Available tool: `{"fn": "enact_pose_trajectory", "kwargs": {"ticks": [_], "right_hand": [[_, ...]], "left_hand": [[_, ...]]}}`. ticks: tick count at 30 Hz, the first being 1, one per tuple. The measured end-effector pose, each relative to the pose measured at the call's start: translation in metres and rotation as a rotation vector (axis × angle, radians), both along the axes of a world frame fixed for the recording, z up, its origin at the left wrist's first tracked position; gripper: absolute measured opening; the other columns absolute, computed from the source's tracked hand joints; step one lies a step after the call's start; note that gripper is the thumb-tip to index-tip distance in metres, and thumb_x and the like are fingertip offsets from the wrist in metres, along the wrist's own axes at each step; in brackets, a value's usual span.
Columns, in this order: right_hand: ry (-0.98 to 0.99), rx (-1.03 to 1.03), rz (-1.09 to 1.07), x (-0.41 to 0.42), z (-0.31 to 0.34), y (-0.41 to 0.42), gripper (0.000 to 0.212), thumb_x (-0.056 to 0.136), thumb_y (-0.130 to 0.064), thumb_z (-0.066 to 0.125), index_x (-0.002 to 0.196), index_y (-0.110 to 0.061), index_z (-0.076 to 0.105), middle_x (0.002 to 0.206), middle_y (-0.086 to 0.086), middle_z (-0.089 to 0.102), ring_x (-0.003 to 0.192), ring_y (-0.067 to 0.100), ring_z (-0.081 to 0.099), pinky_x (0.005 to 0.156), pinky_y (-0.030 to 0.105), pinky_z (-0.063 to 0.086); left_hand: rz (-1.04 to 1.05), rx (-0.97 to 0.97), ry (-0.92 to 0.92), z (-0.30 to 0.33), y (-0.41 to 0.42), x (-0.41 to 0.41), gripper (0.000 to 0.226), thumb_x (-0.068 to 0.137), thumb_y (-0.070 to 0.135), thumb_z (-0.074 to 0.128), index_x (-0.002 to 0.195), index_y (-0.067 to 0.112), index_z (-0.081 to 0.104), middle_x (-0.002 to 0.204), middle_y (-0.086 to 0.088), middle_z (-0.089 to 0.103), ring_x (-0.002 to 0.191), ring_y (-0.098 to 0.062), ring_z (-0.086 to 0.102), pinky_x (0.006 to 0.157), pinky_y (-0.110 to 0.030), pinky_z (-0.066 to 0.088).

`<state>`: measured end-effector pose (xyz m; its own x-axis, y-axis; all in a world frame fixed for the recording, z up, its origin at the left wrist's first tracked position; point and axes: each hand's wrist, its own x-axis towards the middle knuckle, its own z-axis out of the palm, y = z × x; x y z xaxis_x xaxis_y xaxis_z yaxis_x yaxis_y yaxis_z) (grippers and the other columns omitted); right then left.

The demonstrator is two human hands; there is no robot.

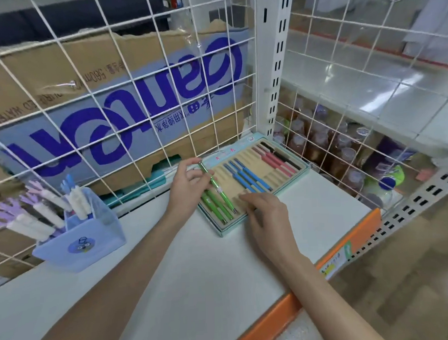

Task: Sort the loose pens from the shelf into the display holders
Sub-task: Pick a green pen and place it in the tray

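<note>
- White shelf fenced by a wire grid, a cardboard box behind it at upper left of the frame, bottles at right
- At centre a slotted display tray already holds green pens at its left end, blue pens in the middle, and pink and dark ones at upper right; several beige slots between them are bare
- Left hand pinches one green pen with curled fingers, tilted over the green group, not yet seated
- Right hand lies with relaxed fingers on the tray's near edge, holding nothing
- At lower left a blue pen cup is packed with pastel pens
- No loose pens show on the shelf, so sorting looks nearly finished
</note>
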<state>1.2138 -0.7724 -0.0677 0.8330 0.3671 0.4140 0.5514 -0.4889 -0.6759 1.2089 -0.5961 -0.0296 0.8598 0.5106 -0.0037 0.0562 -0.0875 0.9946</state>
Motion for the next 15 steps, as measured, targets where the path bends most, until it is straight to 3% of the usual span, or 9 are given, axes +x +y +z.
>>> {"fn": "enact_pose_trajectory", "kwargs": {"ticks": [3, 7, 12, 15], "right_hand": [[-0.018, -0.043, 0.021, 0.001, -0.007, 0.001, 0.034, 0.082, -0.007, 0.051, 0.107, -0.022, 0.069, 0.105, -0.001, 0.066, 0.102, 0.022, 0.061, 0.085, 0.043, 0.047], [-0.082, -0.144, -0.009, -0.004, -0.008, 0.002, 0.030, 0.084, -0.016, 0.051, 0.106, -0.024, 0.071, 0.109, 0.004, 0.065, 0.104, 0.026, 0.061, 0.087, 0.036, 0.037], [-0.094, -0.219, -0.009, -0.006, -0.005, 0.002, 0.038, 0.086, -0.025, 0.038, 0.105, -0.023, 0.071, 0.110, 0.007, 0.065, 0.105, 0.028, 0.060, 0.088, 0.037, 0.035], [-0.086, -0.247, -0.004, -0.007, -0.006, 0.003, 0.038, 0.087, -0.025, 0.037, 0.106, -0.022, 0.070, 0.112, 0.006, 0.064, 0.107, 0.027, 0.059, 0.089, 0.037, 0.035]], "left_hand": [[0.008, 0.133, 0.073, -0.001, 0.001, 0.003, 0.027, 0.086, 0.016, 0.066, 0.107, 0.022, 0.051, 0.081, -0.004, 0.064, 0.071, -0.008, 0.061, 0.069, -0.019, 0.047], [0.020, 0.301, 0.133, -0.004, 0.005, 0.005, 0.025, 0.085, 0.019, 0.066, 0.107, 0.025, 0.055, 0.105, -0.001, 0.061, 0.099, -0.013, 0.058, 0.089, -0.031, 0.047], [0.023, 0.613, 0.198, -0.006, 0.014, 0.005, 0.028, 0.086, 0.022, 0.064, 0.113, 0.022, 0.061, 0.122, 0.000, 0.047, 0.122, -0.017, 0.037, 0.104, -0.031, 0.028], [0.028, 0.735, 0.247, -0.009, 0.019, 0.004, 0.027, 0.091, 0.019, 0.055, 0.117, 0.025, 0.062, 0.129, 0.002, 0.044, 0.127, -0.016, 0.028, 0.095, -0.023, 0.018]]}}
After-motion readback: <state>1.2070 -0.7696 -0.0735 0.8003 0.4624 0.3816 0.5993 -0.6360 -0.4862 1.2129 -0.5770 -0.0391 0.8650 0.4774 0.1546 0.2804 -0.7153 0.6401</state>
